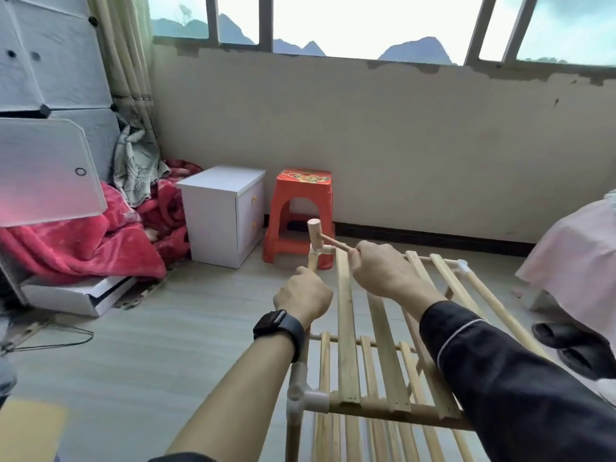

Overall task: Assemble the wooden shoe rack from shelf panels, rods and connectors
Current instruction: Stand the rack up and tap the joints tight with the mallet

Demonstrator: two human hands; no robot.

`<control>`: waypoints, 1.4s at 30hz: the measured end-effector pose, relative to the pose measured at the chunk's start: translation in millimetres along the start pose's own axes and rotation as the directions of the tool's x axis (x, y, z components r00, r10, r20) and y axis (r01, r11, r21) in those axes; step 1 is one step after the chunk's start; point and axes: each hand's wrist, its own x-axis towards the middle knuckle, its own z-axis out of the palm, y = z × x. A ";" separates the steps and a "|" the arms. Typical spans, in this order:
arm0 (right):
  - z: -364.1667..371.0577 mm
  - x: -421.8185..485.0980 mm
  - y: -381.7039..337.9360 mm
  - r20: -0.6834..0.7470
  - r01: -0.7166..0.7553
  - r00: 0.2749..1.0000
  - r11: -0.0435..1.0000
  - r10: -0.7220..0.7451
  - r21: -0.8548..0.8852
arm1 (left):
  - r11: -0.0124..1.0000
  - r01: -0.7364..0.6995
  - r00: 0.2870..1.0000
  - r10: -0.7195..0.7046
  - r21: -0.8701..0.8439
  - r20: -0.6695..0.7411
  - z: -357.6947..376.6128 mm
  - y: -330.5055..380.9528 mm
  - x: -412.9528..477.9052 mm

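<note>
While the left hand (301,295) grips a rod (312,262), the right hand (383,271) grips the mallet (314,233).

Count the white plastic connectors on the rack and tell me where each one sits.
3. Far-left connector under the mallet; far-right connector at the far corner; near-left connector below the left wrist. The right sleeve may hide a fourth.

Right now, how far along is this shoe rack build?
Done: two slatted tiers stand, the upper shelf over a lower shelf, joined by a white corner connector. In hand: the right hand grips a wooden mallet over the far-left connector, while the left hand holds the rod beneath it. Left: seating that joint. The sleeve hides the near-right corner, so I cannot judge it.
</note>
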 end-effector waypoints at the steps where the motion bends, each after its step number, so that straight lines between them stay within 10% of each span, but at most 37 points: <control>1: -2.7 -2.5 2.8 -0.020 0.011 1.000 0.999 -0.010 0.052 | 1.000 0.006 1.000 -0.006 -0.018 0.009 0.4 1.0 1.7; 18: -35.0 -161.3 120.5 -0.259 -0.083 0.949 0.936 0.179 0.342 | 0.711 0.163 0.977 -0.215 -0.684 0.009 56.9 86.9 13.5; 27: -28.6 -236.0 159.7 -0.239 -0.063 0.955 0.906 0.177 0.418 | 0.560 0.060 0.965 0.179 -0.826 0.191 98.0 76.2 -60.3; 42: -21.1 -247.6 146.5 -0.380 0.075 0.921 0.920 0.084 0.384 | 0.602 -0.050 0.955 0.261 -0.797 0.138 105.1 61.9 -70.2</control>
